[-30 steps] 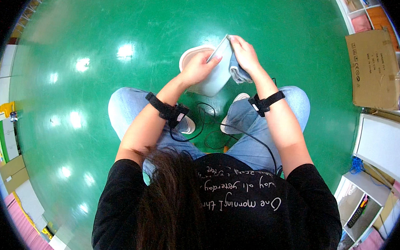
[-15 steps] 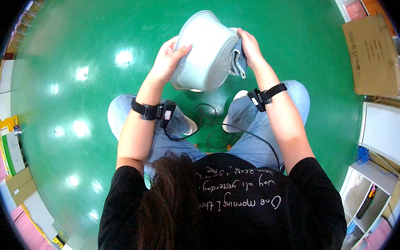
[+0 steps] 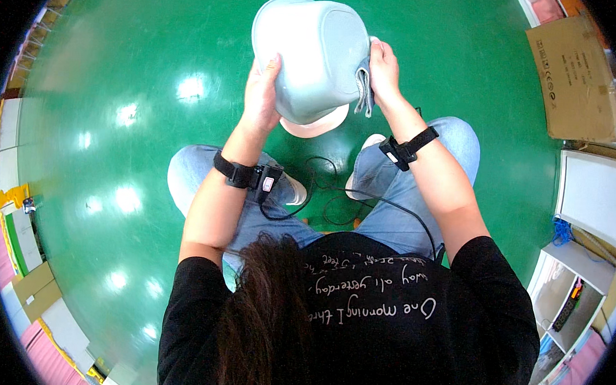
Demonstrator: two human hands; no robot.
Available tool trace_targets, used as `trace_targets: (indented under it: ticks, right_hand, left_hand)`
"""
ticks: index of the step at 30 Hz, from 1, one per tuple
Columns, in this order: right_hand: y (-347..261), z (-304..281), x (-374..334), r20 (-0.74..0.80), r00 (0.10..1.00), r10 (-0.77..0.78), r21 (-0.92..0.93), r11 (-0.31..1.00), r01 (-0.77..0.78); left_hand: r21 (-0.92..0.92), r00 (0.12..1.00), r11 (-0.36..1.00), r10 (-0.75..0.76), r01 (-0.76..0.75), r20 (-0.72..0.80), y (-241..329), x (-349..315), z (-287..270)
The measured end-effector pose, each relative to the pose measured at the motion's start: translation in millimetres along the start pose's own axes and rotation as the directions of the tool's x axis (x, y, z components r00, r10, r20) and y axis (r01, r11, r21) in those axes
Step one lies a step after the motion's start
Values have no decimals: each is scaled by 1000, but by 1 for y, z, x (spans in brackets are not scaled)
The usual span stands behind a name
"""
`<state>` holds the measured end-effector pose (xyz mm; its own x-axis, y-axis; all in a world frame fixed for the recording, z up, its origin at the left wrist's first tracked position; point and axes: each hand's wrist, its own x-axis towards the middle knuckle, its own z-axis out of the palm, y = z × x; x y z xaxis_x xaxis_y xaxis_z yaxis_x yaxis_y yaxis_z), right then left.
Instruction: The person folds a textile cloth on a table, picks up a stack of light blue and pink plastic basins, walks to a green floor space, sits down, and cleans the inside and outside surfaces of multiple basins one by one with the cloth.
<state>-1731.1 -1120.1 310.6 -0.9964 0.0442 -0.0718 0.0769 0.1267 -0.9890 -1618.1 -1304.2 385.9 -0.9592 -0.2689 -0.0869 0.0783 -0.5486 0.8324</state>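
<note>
Basin (image 3: 315,53), pale blue, upper middle of frame, held up off the green floor (image 3: 141,51), tipped on its side: flat base faces right, rim toward the left. Left hand (image 3: 263,89) on its left side, part closed around the rim edge; thumb lies on the outer wall, other fingers mostly hidden behind. Right hand (image 3: 384,74) at the base's right edge, fingers curled in, folded blue-grey cloth (image 3: 364,91) caught between it and the basin; one end of the cloth hangs below. Exact finger closure on the cloth: can't tell, far side is hidden.

Pale pinkish rounded thing (image 3: 316,126) shows just under the basin, mostly covered by it; can't tell what it is. Each forearm has a black strap with a small module: left strap (image 3: 243,174), right strap (image 3: 409,147). Black cable (image 3: 394,202) loops in the middle of frame, between the jeans legs and light shoes.

Upper right: cardboard box (image 3: 573,81). Right edge below it: white panel (image 3: 592,193), bundle of blue cord (image 3: 562,232), white shelf unit (image 3: 577,268) at lower right.
</note>
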Motion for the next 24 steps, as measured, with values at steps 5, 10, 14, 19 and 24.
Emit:
trace_targets:
  ticks: [5,10,14,19,24]
  right_hand:
    - [-3,14,-15,50,968,-248,-130,959,252]
    - [-5,22,-43,157,947,-280,7,959,282]
    - [-38,23,-69,354,848,-394,119,919,377]
    - [-48,19,-63,488,636,-598,125,769,627]
    - [-47,14,-36,437,631,-641,-93,666,740]
  left_hand:
    - [192,973,963,-209,188,97,-25,-17,0]
    - [89,979,976,-201,197,39,-38,-3,-13]
    - [-38,987,986,-159,160,36,-17,10,-24]
    - [-144,976,966,-206,215,74,-11,14,-33]
    - [-135,945,938,-302,318,124,-3,5,-27]
